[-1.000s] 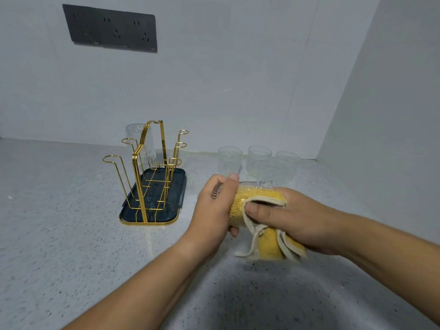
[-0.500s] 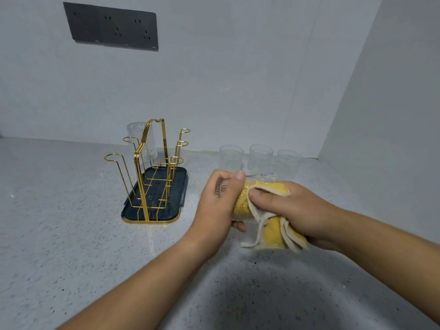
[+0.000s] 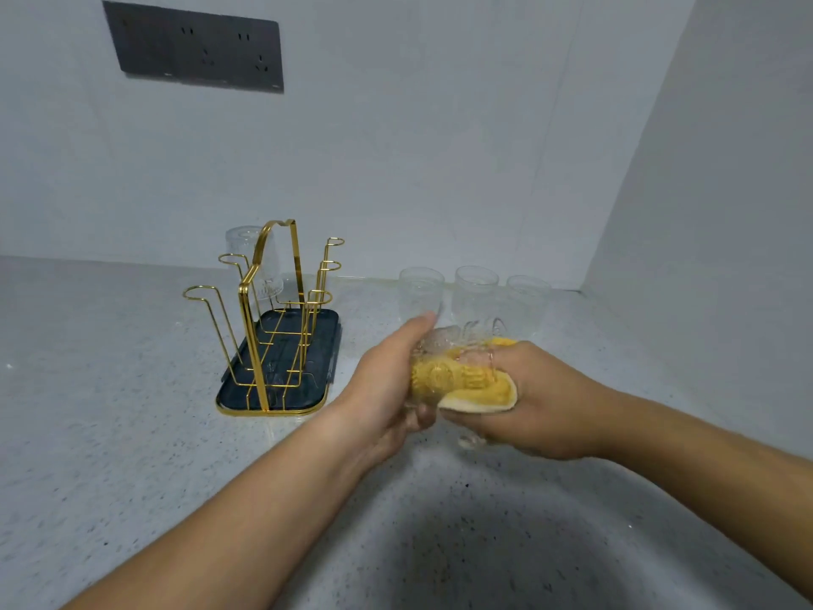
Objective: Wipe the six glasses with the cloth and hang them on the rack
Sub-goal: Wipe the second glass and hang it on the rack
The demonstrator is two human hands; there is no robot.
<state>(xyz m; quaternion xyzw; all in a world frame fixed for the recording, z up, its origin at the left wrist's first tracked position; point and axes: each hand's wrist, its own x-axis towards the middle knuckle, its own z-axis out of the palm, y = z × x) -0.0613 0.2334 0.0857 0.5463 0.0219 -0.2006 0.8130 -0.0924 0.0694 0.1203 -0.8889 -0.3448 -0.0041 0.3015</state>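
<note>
My left hand (image 3: pixel 387 385) grips a clear patterned glass (image 3: pixel 457 345) lying on its side above the counter. My right hand (image 3: pixel 541 402) holds a yellow cloth (image 3: pixel 475 385) pressed into and under the glass. A gold wire rack (image 3: pixel 272 319) on a dark tray (image 3: pixel 246 400) stands to the left of my hands. One glass (image 3: pixel 246 253) hangs upside down on the rack's far left peg. Three more glasses (image 3: pixel 475 288) stand in a row behind my hands, near the back wall.
The speckled grey counter (image 3: pixel 110 389) runs to a white back wall and a white side wall (image 3: pixel 726 213) on the right. A dark socket panel (image 3: pixel 193 48) is mounted high on the back wall.
The cloth has shifted from wrapping the outside of the glass to lying under and inside it. My right hand turned palm-up, and more of the glass now shows.
</note>
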